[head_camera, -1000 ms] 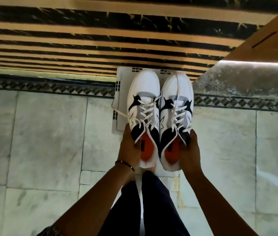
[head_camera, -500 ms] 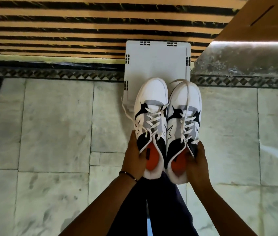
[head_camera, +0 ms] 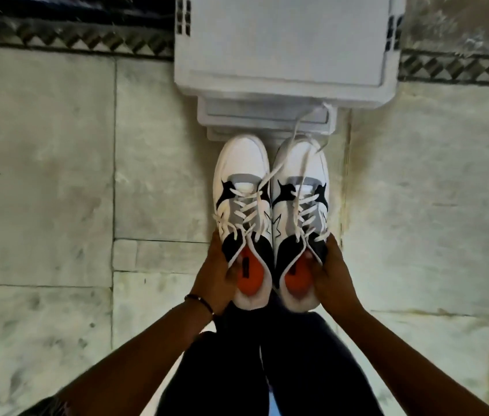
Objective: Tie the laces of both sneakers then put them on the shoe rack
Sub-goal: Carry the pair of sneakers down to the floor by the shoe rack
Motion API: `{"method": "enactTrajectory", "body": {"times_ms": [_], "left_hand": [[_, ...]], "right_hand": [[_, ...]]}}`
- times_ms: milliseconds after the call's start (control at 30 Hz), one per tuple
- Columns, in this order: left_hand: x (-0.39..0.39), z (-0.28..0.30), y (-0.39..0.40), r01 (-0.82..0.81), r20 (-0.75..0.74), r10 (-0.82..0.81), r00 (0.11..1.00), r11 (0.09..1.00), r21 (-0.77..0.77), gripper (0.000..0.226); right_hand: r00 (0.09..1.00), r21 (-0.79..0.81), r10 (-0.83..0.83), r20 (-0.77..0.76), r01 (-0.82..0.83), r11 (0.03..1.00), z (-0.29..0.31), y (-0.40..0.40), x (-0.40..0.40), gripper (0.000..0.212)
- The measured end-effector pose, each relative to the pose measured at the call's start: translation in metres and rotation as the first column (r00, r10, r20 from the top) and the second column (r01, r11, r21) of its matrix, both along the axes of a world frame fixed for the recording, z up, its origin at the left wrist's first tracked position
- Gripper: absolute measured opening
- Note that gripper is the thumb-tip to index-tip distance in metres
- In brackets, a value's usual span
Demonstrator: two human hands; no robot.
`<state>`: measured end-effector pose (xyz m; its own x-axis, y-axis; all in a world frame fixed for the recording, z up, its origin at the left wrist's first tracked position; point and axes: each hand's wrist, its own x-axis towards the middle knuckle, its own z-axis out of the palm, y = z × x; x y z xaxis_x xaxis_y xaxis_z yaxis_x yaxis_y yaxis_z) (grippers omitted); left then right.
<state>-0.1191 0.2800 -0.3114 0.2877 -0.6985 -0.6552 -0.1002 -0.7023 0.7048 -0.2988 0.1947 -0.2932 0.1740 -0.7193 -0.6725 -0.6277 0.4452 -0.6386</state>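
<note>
Two white sneakers with black and grey panels and orange insoles are held side by side in the air, toes pointing away from me. My left hand (head_camera: 217,273) grips the heel side of the left sneaker (head_camera: 241,178). My right hand (head_camera: 331,273) grips the heel side of the right sneaker (head_camera: 300,181). The white laces hang loose and untied; one long lace (head_camera: 306,127) trails forward from the right sneaker toward the white shoe rack (head_camera: 282,43), which stands just beyond the toes.
Pale marble floor tiles (head_camera: 42,175) spread to both sides. A dark patterned border strip (head_camera: 66,40) runs across the top. My dark trouser legs (head_camera: 267,370) are below the sneakers. Stepped lower shelves of the rack (head_camera: 267,118) stick out toward me.
Both hands have drawn the sneakers back off the top of the rack toward me and lower. The view has tilted down, so the rack sits at the top edge.
</note>
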Motion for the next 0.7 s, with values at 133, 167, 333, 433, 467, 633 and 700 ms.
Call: {"method": "enactTrajectory", "body": {"times_ms": [133,167,333,433,467,633,700], "left_hand": [[0.005,-0.084,-0.003,0.020,0.029,-0.019,0.999,0.999,-0.036,0.065],[0.007,-0.101,-0.007,0.036,0.047,-0.034,0.998,0.998,-0.043,0.066],[0.021,-0.156,-0.032,0.121,0.100,-0.111,0.989,0.987,-0.106,0.064],[0.028,-0.162,-0.033,0.137,0.079,-0.127,0.989,0.980,-0.142,0.060],[0.029,-0.162,-0.032,0.146,0.078,-0.136,0.988,0.978,-0.151,0.060],[0.026,-0.165,-0.028,0.119,0.056,-0.110,0.992,0.969,-0.217,0.054],[0.026,-0.166,-0.027,0.131,0.080,-0.116,0.990,0.967,-0.217,0.052]], "right_hand": [[0.995,-0.030,0.094,-0.047,-0.095,0.995,-0.082,-0.011,0.005,0.038],[0.991,-0.048,0.115,-0.065,-0.118,0.992,-0.098,-0.016,0.008,0.039],[0.990,-0.104,0.137,-0.041,-0.141,0.985,-0.156,-0.036,0.018,0.045],[0.994,-0.102,0.107,-0.015,-0.108,0.989,-0.166,-0.038,0.014,0.036],[0.995,-0.108,0.096,0.002,-0.096,0.990,-0.168,-0.038,0.012,0.034],[0.994,-0.119,0.055,0.092,-0.044,0.992,-0.176,-0.034,0.007,0.026],[0.992,-0.137,0.052,0.112,-0.037,0.990,-0.174,-0.034,0.008,0.023]]}}
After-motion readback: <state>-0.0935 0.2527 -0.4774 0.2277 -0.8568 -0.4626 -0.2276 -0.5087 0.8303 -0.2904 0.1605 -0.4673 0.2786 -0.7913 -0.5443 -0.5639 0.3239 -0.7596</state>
